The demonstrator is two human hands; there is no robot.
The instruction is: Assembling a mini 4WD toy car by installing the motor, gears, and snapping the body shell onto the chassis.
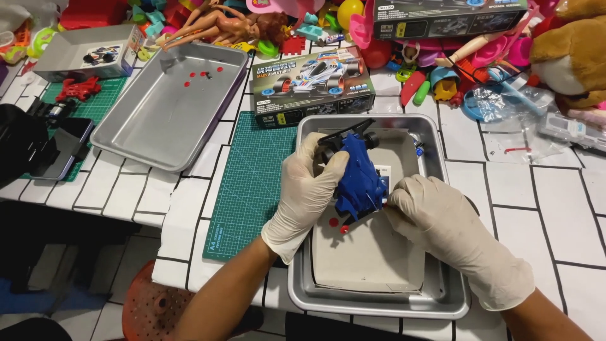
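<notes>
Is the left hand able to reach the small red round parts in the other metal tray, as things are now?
Probably not right away. The left hand is gripping the blue toy car together with the right hand. The red round parts lie in the far tray, with nothing blocking the path.

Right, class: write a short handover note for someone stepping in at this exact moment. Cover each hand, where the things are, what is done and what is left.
Left hand, gloved, grips the blue toy car from its left side, over the near metal tray.
Right hand, gloved, pinches the car's lower right edge.
The car is tilted, black wheels at its far end. Two small red parts lie on the grey card in the tray, just below the car.
Done: body and some wheels are together.
Left: the red parts are not fitted; more red bits sit in the far tray.
</notes>
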